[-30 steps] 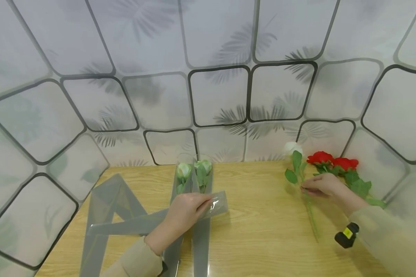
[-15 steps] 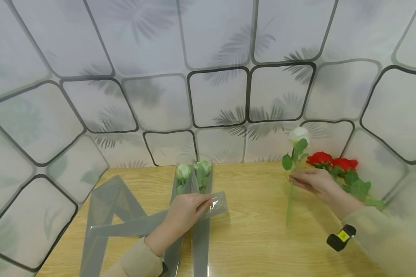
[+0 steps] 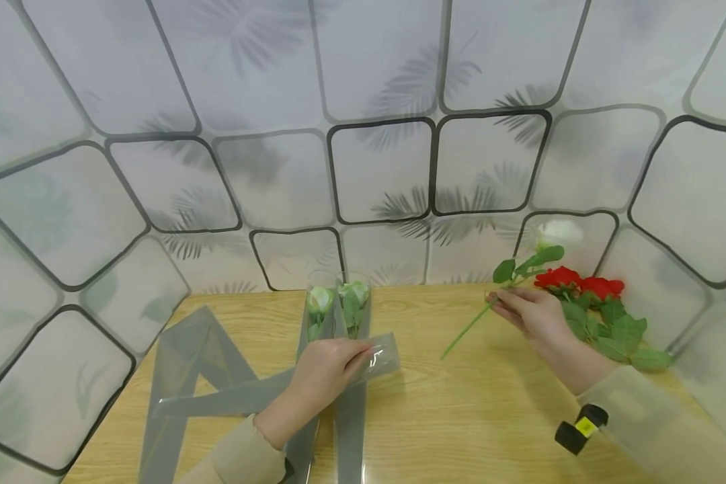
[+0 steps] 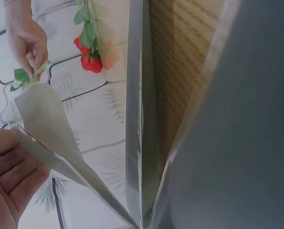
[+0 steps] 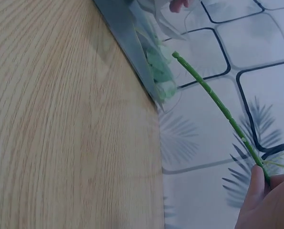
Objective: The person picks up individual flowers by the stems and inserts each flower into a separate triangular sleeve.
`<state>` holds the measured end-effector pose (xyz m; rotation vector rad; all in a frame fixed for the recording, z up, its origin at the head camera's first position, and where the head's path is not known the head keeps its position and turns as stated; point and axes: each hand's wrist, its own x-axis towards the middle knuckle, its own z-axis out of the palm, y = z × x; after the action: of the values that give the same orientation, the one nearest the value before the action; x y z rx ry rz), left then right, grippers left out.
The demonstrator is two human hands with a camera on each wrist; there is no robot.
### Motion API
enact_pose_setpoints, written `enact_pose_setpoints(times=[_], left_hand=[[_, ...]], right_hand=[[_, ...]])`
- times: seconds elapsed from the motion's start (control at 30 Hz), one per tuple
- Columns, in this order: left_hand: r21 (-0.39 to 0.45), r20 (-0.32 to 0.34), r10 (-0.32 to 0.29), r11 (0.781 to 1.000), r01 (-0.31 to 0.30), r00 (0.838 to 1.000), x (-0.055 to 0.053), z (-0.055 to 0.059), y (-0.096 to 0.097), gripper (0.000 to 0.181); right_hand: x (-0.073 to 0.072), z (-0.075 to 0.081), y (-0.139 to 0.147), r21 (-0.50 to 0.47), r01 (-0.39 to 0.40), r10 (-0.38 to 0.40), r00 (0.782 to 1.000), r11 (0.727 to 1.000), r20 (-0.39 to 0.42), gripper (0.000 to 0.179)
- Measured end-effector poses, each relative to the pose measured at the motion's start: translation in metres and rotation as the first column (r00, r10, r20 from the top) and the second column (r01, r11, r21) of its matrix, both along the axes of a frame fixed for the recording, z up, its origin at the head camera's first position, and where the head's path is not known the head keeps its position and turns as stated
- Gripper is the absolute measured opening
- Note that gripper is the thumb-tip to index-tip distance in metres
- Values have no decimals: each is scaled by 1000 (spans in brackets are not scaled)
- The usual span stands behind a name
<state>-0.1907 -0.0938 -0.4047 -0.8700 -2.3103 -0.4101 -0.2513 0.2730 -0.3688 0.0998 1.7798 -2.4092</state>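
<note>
My left hand (image 3: 325, 368) pinches the open end of a grey, clear-fronted flower sleeve (image 3: 218, 398) that stretches to the left above the table. In the left wrist view the mouth of this sleeve (image 4: 46, 114) gapes. My right hand (image 3: 535, 316) holds a white rose (image 3: 559, 233) by its green stem (image 3: 468, 328), bloom up and right, stem end slanting down toward the left hand. The right wrist view shows thumb and finger pinching the stem (image 5: 216, 101). Two wrapped white roses (image 3: 320, 300) in grey sleeves lie side by side behind and under my left hand.
Red roses (image 3: 601, 287) with green leaves lie at the table's back right corner, behind my right hand. More grey sleeves (image 3: 168, 430) lie at the left. A wall covering with a grid pattern (image 3: 381, 168) rises behind the wooden table (image 3: 435, 417).
My right hand has moved left with the white rose, tilting it so the stem end swings toward the left hand and the bloom goes right. The left hand stays nearly still.
</note>
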Motion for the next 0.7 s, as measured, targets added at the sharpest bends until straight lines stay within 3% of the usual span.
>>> enact_pose_setpoints(times=[0.1,0.33,0.53,0.7], left_hand=[[-1,2,-5,1000,5,1000,0,1,1,10],[6,-6,-18,1000,18,1000,0,1,3,12],[13,-14,-33,999,33,999,1,2,6,11],[23,-17,-56,998,57,998,2,3,8,9]], right_hand=[[4,3,-10,14,14,-14,999,1000,-30,53],[10,7,-26,4,31,-31,998,1000,-48,22],[12,5,-36,-9,36,-36,999,999,-41,30],[13,3,-44,-27,37,-37,999,999,-26,22]])
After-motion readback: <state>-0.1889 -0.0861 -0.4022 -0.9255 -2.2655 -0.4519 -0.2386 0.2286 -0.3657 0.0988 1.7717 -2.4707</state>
